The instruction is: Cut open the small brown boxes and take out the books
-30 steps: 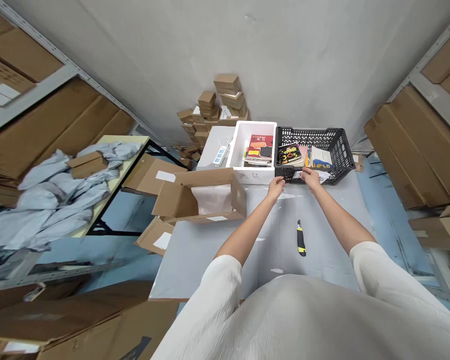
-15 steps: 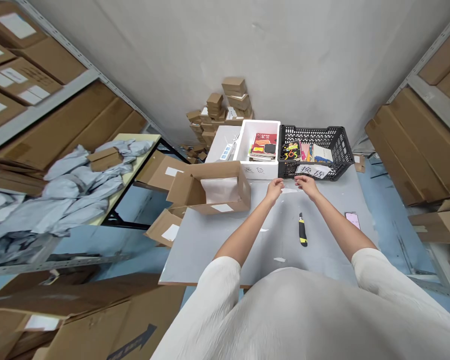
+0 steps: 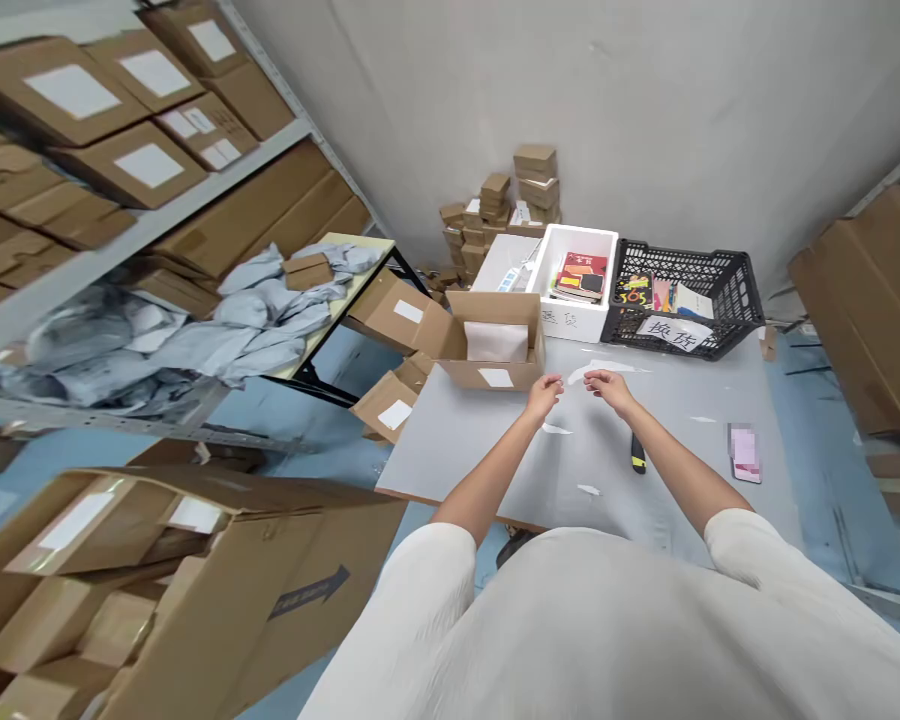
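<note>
My left hand [image 3: 544,396] and my right hand [image 3: 606,388] hover close together over the grey table [image 3: 495,450], fingers pinched; anything between the fingertips is too small to make out. Just left of my left hand stands an open cardboard box [image 3: 495,373] with a whitish sheet inside. Behind my hands are a white bin [image 3: 581,320] with books and a black crate [image 3: 735,300] with more books and a handwritten sign. The yellow-and-black cutter [image 3: 638,455] lies partly hidden by my right forearm. A phone [image 3: 744,455] rests at the right.
Grey parcels [image 3: 247,310] cover a side table at the left. Boxed shelves [image 3: 187,200] rise behind it. A large carton [image 3: 270,580] of small boxes stands at the lower left. Small boxes [image 3: 536,190] are stacked by the wall. More cartons [image 3: 862,300] are at the right.
The view has turned left, so the table and bins appear farther right. My hands are now nearer the open box and farther from the crate, still pinched. My right forearm now covers part of the cutter.
</note>
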The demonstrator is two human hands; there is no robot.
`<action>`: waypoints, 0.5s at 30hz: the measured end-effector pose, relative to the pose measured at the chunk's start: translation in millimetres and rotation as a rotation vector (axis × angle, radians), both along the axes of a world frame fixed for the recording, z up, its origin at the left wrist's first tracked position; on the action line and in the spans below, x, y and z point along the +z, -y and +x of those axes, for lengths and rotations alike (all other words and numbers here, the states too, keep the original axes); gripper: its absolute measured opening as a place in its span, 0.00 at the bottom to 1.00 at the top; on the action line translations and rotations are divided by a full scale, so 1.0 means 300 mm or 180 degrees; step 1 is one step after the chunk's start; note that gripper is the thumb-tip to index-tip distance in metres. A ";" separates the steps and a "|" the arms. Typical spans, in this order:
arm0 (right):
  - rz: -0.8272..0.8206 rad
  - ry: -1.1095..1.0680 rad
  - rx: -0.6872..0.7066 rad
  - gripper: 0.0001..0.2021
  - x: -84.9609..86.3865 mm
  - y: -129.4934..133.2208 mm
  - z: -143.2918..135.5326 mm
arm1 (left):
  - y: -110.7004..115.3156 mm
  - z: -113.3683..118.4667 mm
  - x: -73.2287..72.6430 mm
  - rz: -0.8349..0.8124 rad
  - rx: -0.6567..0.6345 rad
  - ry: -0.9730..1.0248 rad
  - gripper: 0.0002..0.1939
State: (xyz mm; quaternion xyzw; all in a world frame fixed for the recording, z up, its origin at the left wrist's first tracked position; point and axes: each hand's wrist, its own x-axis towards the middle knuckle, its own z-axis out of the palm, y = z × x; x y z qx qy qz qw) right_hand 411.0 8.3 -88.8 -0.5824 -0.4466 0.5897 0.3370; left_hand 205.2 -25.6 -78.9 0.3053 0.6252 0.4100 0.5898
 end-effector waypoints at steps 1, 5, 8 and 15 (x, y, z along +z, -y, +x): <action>0.0008 0.0003 0.0042 0.11 0.000 0.005 -0.029 | 0.016 -0.039 -0.004 -0.0013 0.0077 0.0005 0.13; 0.0078 0.0084 0.0247 0.13 -0.006 0.014 -0.150 | 0.067 -0.207 -0.036 -0.0100 0.0439 -0.0050 0.14; 0.0143 0.0301 0.0227 0.20 -0.016 0.010 -0.250 | 0.081 -0.356 -0.061 -0.0233 0.0802 -0.0213 0.21; 0.0103 0.0556 -0.0317 0.50 -0.008 -0.021 -0.455 | -0.007 -0.774 -0.056 0.0277 0.1171 -0.0739 0.39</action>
